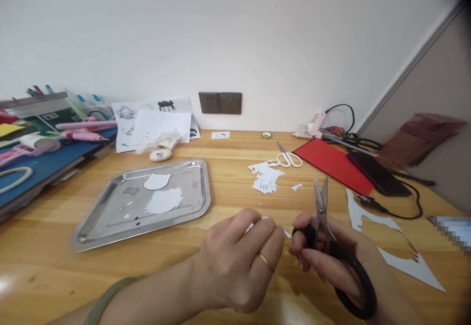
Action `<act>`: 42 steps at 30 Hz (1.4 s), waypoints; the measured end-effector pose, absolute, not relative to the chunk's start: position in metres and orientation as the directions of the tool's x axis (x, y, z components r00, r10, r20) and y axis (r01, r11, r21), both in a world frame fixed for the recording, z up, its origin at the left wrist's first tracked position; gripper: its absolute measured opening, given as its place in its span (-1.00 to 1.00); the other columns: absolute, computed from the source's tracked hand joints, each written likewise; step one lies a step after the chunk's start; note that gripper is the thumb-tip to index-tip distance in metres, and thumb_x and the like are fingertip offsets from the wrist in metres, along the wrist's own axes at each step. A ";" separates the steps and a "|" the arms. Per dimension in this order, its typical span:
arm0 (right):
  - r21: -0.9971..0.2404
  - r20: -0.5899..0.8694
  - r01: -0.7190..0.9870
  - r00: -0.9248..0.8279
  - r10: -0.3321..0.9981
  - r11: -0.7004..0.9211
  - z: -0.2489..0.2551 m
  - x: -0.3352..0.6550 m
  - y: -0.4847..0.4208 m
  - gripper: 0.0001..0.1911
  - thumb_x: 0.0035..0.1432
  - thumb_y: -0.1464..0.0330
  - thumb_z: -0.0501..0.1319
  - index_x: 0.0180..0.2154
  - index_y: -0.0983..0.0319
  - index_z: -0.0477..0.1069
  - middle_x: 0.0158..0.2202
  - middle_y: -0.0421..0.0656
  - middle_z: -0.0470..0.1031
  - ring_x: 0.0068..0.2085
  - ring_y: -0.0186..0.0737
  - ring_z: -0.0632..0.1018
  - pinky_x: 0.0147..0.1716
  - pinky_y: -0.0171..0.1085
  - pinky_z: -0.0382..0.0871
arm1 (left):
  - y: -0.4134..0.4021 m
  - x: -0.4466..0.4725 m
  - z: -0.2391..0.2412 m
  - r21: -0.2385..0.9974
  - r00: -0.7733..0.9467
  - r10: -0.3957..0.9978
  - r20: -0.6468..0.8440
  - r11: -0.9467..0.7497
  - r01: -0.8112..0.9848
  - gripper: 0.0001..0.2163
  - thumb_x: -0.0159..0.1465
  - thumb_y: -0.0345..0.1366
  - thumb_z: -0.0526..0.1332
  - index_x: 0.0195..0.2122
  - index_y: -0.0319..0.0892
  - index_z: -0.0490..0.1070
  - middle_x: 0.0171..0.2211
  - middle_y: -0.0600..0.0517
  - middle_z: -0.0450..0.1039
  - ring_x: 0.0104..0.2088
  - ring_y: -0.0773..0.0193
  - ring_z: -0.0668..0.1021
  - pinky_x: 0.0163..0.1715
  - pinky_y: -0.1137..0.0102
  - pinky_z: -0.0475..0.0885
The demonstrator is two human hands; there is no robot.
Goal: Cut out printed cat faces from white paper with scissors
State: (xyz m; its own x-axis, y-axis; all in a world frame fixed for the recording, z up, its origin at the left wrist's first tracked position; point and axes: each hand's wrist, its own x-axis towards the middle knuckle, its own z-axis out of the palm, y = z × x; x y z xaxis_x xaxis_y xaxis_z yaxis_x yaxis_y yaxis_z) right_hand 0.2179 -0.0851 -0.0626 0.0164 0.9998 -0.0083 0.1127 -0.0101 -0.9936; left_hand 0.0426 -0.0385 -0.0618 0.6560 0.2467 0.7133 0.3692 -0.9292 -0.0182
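Observation:
My right hand (342, 261) is closed around black-handled scissors (321, 212), whose blades point up and stand slightly apart. Beside it, my left hand (241, 259) is closed, fingers curled in a pinch, with a gold ring on one finger. Bits of white paper (263, 218) show at its fingertips; most of that piece is hidden by the hand. To the left lies a metal tray (110, 232) holding a cat-head cutout (157, 182), a larger white cutout (164, 201) with a jagged edge, a grey piece (131, 190) and several tiny pieces.
Beyond my hands lie paper scraps (267, 179) and white-handled scissors (289, 159). At right are a red sheet (331, 163), a dark phone (379, 173) and a cut paper remnant (412, 266). Printed drawings (162, 124) lean at the wall; a pink glue gun (312, 126) stands back right.

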 end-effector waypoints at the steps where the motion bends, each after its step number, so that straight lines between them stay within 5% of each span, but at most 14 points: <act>1: -0.983 0.023 0.180 0.015 1.000 0.020 -0.063 0.219 -0.085 -0.78 -0.11 0.46 0.23 -0.33 0.16 0.32 -0.53 -0.25 0.45 -0.54 -0.34 0.47 -0.57 -0.42 0.38 | -0.039 0.042 -0.061 -0.037 0.664 0.228 0.712 -0.932 0.360 -0.83 0.04 -0.49 0.12 -0.31 -0.36 0.38 -0.46 -0.05 0.44 -0.45 0.25 0.37 -0.51 0.39 0.35; 8: -0.815 0.308 0.542 0.103 0.946 0.206 -0.061 0.216 -0.089 -0.81 -0.08 0.43 0.18 -0.33 0.15 0.28 -0.52 -0.24 0.44 -0.53 -0.29 0.49 -0.52 -0.38 0.42 | -0.040 0.047 -0.062 -0.017 0.670 0.239 0.703 -0.936 0.351 -0.88 0.07 -0.49 0.09 -0.38 -0.31 0.39 -0.52 -0.02 0.42 -0.47 0.28 0.37 -0.51 0.41 0.34; 12: -0.797 0.309 0.567 0.083 0.948 0.210 -0.064 0.215 -0.090 -0.77 -0.08 0.44 0.19 -0.29 0.12 0.28 -0.50 -0.26 0.43 -0.52 -0.30 0.47 -0.52 -0.36 0.38 | -0.041 0.055 -0.060 0.455 0.580 0.578 0.573 -0.814 0.361 -0.91 0.05 -0.48 0.12 -0.46 -0.22 0.39 -0.54 0.06 0.43 -0.50 0.36 0.38 -0.48 0.46 0.32; 15: -0.849 0.258 0.499 0.107 0.960 0.173 -0.065 0.214 -0.089 -0.80 -0.08 0.43 0.18 -0.31 0.12 0.30 -0.50 -0.27 0.44 -0.50 -0.31 0.47 -0.51 -0.38 0.38 | -0.041 0.057 -0.056 0.822 0.560 0.793 0.240 -0.473 0.317 -0.92 0.04 -0.44 0.14 -0.48 -0.17 0.40 -0.53 0.12 0.43 -0.51 0.43 0.40 -0.48 0.53 0.30; 17: -0.883 0.211 0.449 0.113 0.971 0.140 -0.064 0.213 -0.087 -0.81 -0.09 0.42 0.19 -0.33 0.14 0.31 -0.51 -0.25 0.45 -0.51 -0.30 0.48 -0.53 -0.39 0.38 | -0.040 0.057 -0.054 0.939 0.588 0.809 -0.016 -0.190 0.287 -0.94 0.04 -0.38 0.14 -0.48 -0.17 0.40 -0.54 0.15 0.41 -0.53 0.47 0.38 -0.53 0.57 0.27; 20: -0.914 0.158 0.393 0.114 0.981 0.102 -0.061 0.212 -0.086 -0.82 -0.11 0.42 0.21 -0.35 0.14 0.33 -0.53 -0.25 0.45 -0.54 -0.29 0.47 -0.56 -0.39 0.36 | -0.036 0.057 -0.051 0.960 0.615 0.749 -0.248 0.104 0.260 -0.93 0.00 -0.34 0.17 -0.51 -0.21 0.41 -0.55 0.14 0.39 -0.55 0.49 0.34 -0.55 0.59 0.24; 26: -0.908 0.134 0.404 0.034 0.990 0.109 -0.064 0.219 -0.084 -0.77 -0.11 0.46 0.19 -0.32 0.15 0.29 -0.52 -0.24 0.44 -0.52 -0.29 0.48 -0.51 -0.36 0.38 | -0.030 0.059 -0.049 0.912 0.642 0.651 -0.405 0.333 0.238 -0.92 -0.05 -0.36 0.18 -0.52 -0.25 0.41 -0.57 0.09 0.40 -0.52 0.41 0.41 -0.58 0.55 0.30; 42: -0.918 0.095 0.392 0.060 0.994 0.064 -0.059 0.216 -0.086 -0.77 -0.14 0.49 0.19 -0.34 0.16 0.32 -0.59 -0.29 0.42 -0.58 -0.32 0.46 -0.57 -0.38 0.33 | -0.032 0.059 -0.055 0.900 0.667 0.615 -0.420 0.375 0.221 -0.93 -0.05 -0.38 0.17 -0.53 -0.25 0.39 -0.57 0.09 0.39 -0.49 0.40 0.43 -0.59 0.57 0.29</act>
